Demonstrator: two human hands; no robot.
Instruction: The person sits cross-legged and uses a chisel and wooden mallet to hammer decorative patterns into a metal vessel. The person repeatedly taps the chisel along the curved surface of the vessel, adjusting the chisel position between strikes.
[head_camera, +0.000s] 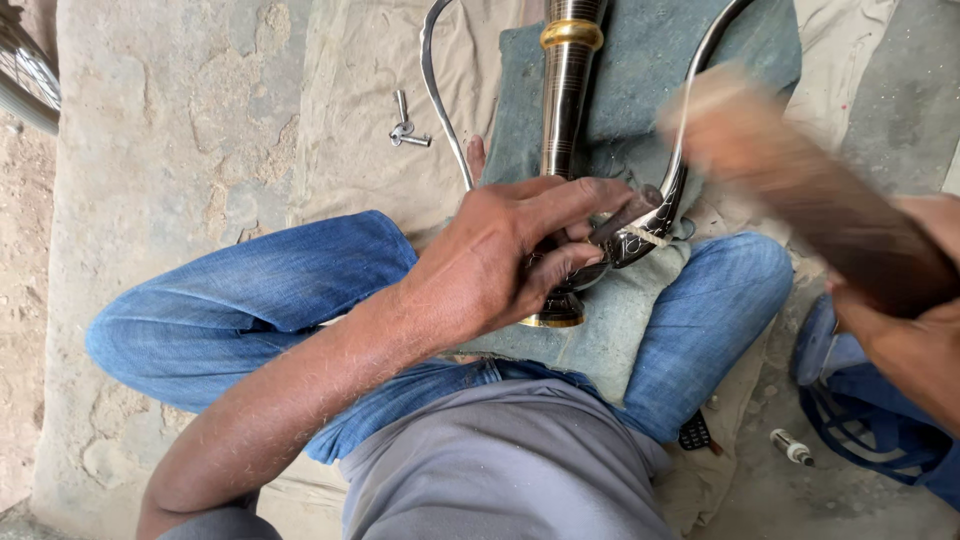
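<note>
Grey shirt (510, 460) nearest. Left hand (500, 260) pinching dark punch (625, 215) against chromed steel handlebar (660, 215); right hand (900, 330) gripping blurred wooden mallet (800, 180). Risk: glancing blow onto left fingers (575, 200).

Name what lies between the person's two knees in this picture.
In the head view, a grey-green cloth lies between the knees, bearing a shiny metal tube with brass rings; the left hand holds a small rod there.

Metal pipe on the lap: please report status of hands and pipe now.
Left hand pins a small rod against the metal pipe. Right hand grips a wooden club, blurred. Nothing between club and rod.
</note>
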